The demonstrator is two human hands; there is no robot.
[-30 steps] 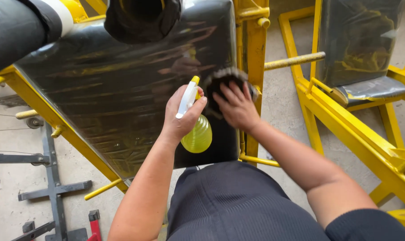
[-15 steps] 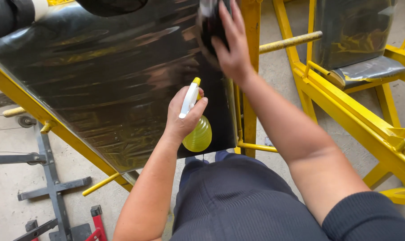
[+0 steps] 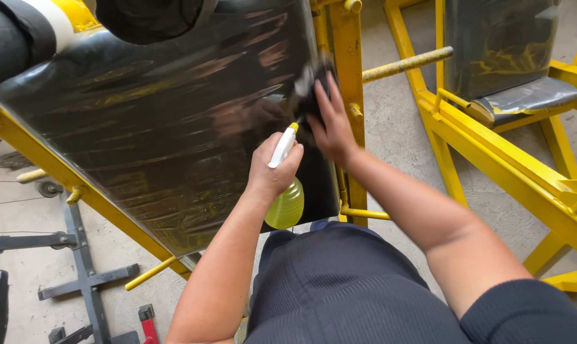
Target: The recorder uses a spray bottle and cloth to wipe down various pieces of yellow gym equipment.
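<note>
A black glossy bench pad (image 3: 167, 121) on a yellow frame slopes across the view in front of me. My left hand (image 3: 272, 169) grips a spray bottle (image 3: 286, 202) with yellow liquid and a white trigger head, held over the pad's near right corner. My right hand (image 3: 331, 124) presses a dark cloth (image 3: 309, 89) flat against the pad's right edge, just above the bottle's nozzle. The cloth is blurred and mostly covered by my fingers.
A yellow upright post (image 3: 345, 76) runs beside the pad's right edge, with a worn yellow peg (image 3: 406, 64) sticking out. A second yellow-framed black seat (image 3: 517, 95) stands at right. Dark grey and red equipment bases (image 3: 78, 280) lie on the concrete floor at left.
My right hand with the cloth went up the pad's right edge, then came back down to mid-height near the bottle. My left hand with the bottle shifted slightly right.
</note>
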